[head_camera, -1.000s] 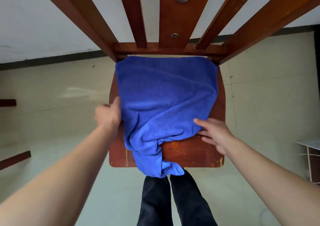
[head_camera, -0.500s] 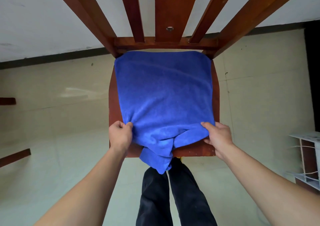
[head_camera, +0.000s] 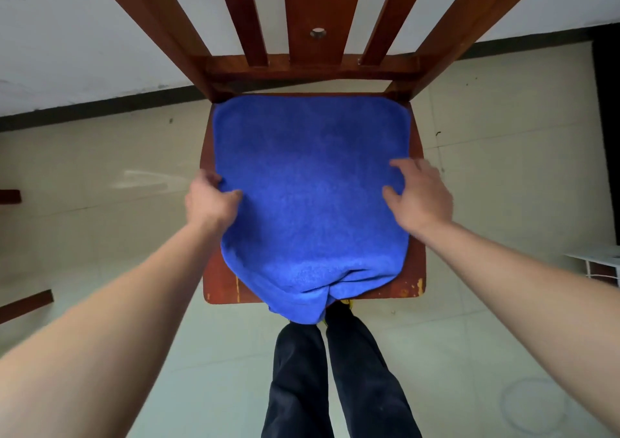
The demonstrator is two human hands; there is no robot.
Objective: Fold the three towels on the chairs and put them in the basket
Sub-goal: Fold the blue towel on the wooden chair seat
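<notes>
A blue towel (head_camera: 308, 196) lies spread over the seat of a brown wooden chair (head_camera: 414, 270). Its near edge is bunched and hangs over the seat's front. My left hand (head_camera: 209, 203) is at the towel's left edge, thumb on top and fingers curled at the hem, pinching it. On the right side of the towel, my right hand (head_camera: 419, 192) rests with its fingers spread. No basket and no other towel are in view.
The chair's slatted back (head_camera: 302, 15) rises just beyond the towel, before a white wall with a dark baseboard. My legs in dark trousers (head_camera: 332, 377) stand at the seat's front. Wooden pieces (head_camera: 25, 303) show at the left edge, a white rack (head_camera: 600, 266) at the right.
Both hands moved from the towel's near corners up to its left and right sides. The towel now lies flatter over the seat, with less cloth hanging off the front.
</notes>
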